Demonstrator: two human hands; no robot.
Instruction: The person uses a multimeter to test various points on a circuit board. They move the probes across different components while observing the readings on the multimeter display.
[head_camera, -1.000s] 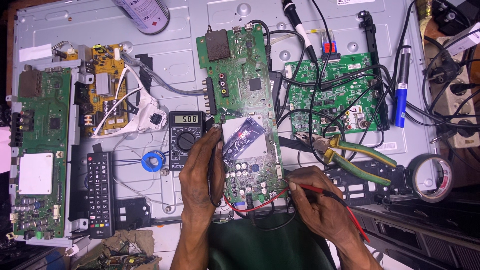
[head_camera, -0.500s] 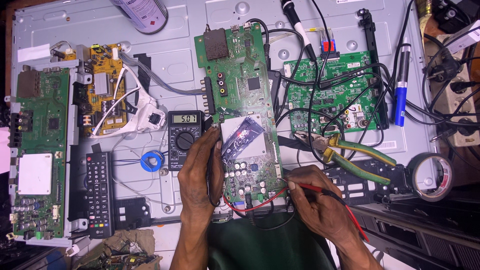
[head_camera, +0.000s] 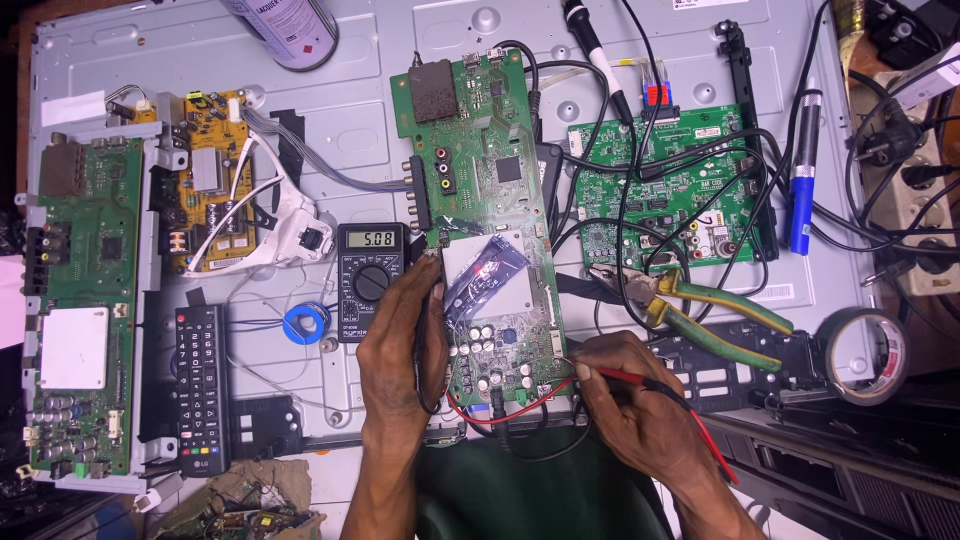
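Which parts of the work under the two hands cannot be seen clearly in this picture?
- Head view: the black probe tip is hidden under the left hand.
- Head view: the exact contact point of the thin red probe on the tall green circuit board is too small to tell; the right hand holds that probe.
- Head view: the grey spray can is cut off by the top edge.

Single view only, from a head-worn camera looking almost straight down on the workbench at close working range. The forearms enter from the bottom edge; the left hand (head_camera: 400, 335) and right hand (head_camera: 625, 395) sit at lower centre over the green circuit board (head_camera: 485, 180). A grey metal panel (head_camera: 380, 130) fills most of the frame. No second view is available for comparison.
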